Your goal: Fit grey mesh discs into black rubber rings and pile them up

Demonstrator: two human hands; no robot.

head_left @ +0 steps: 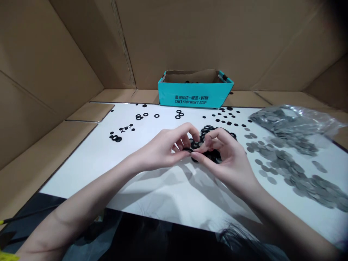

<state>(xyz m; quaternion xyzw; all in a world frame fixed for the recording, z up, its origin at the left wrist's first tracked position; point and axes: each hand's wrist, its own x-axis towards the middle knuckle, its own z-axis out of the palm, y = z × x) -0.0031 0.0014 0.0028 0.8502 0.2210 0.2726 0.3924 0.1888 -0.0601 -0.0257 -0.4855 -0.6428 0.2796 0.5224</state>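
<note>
Fingertips (187,154) of the left hand (167,148) grasp a thin black ring (187,149); the right hand (228,154) meets its edge, grip unclear. Flat white tabletop (152,188) leaves room toward its near edge.

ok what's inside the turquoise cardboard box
A few small black pieces show just above the front rim of the turquoise cardboard box; its front wall hides whatever lies lower.

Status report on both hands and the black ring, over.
Left hand holding black ring. Right hand at its edge, grip unclear. Ring pile just beyond; nothing visibly blocking.
</note>
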